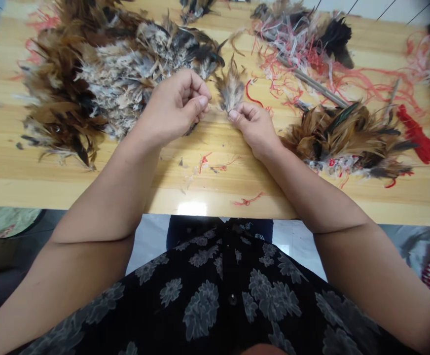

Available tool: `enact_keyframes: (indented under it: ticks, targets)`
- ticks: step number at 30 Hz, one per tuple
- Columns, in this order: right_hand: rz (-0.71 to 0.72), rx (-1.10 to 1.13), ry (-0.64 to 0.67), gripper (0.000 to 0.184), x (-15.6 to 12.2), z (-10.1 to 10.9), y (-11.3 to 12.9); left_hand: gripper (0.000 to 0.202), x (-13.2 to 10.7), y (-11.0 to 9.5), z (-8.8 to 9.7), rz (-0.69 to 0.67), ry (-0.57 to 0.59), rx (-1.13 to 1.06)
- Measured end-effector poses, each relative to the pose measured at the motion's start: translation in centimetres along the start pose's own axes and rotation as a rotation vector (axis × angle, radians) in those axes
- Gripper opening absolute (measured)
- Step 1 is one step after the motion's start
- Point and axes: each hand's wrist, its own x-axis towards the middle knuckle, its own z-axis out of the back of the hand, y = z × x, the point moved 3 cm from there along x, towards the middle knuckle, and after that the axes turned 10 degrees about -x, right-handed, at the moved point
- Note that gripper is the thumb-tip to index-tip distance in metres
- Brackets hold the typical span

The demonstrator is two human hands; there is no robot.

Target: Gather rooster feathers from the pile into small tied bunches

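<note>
My right hand pinches the base of a small bunch of brown-grey feathers, whose tips fan away from me over the wooden table. My left hand is curled just left of that bunch, thumb pressed to fingers near the quill ends. What those fingers hold is too small to see. A large heap of brown, black and grey feathers lies right behind my left hand.
A tied bundle of brown feathers lies to the right. Red and white string scraps and thin sticks litter the far right. A thick red cord lies near the right edge. Red thread bits dot the table's front edge.
</note>
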Motion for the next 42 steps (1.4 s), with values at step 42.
enact_keyframes:
  ticks: [42]
  targets:
    - [0.044,-0.199,0.003,0.061,0.0,0.5,0.2,0.026,-1.0,-2.4,0.0,-0.198,0.09,0.578]
